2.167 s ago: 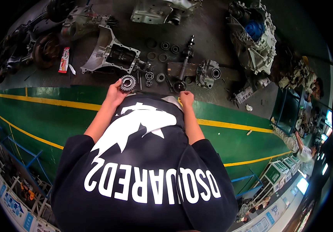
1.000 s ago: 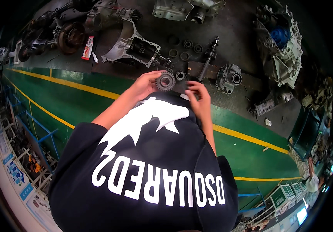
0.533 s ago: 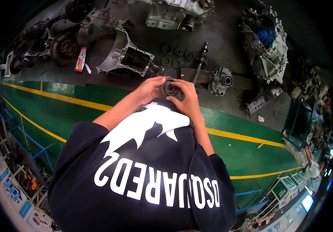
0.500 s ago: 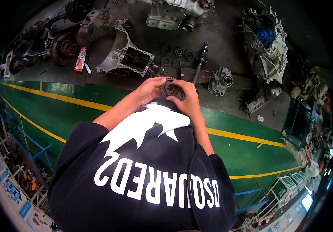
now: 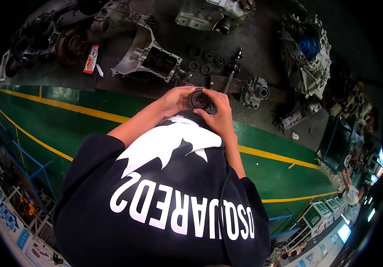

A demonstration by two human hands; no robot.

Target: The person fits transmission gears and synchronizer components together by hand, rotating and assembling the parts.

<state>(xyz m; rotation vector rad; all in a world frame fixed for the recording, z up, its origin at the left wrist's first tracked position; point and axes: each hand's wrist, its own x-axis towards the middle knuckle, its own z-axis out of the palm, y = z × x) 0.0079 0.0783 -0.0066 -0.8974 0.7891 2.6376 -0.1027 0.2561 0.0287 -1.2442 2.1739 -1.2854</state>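
Observation:
A dark toothed gear (image 5: 198, 99) with a round hole through its middle is held up in front of my chest, at the table's near edge. My left hand (image 5: 176, 99) closes on its left side, thumb hidden in part. From the right, my right hand (image 5: 218, 110) pinches the rim, fingers on top and thumb below. Just beyond the hands lie several bearings and rings (image 5: 206, 69). A splined shaft (image 5: 233, 70) stretches away to their right. An open gearbox housing (image 5: 158, 61) sits to the left of the rings.
A small cast pump-like unit (image 5: 254, 92) rests on the table right of my hands. Farther right stands a large gearbox case (image 5: 309, 58) with a blue part. A red-and-white packet (image 5: 91, 59) lies at left. Another person (image 5: 351, 194) is far off at right.
The gear has turned so its toothed face shows more fully. Both hands keep hold of it. The view has shifted slightly.

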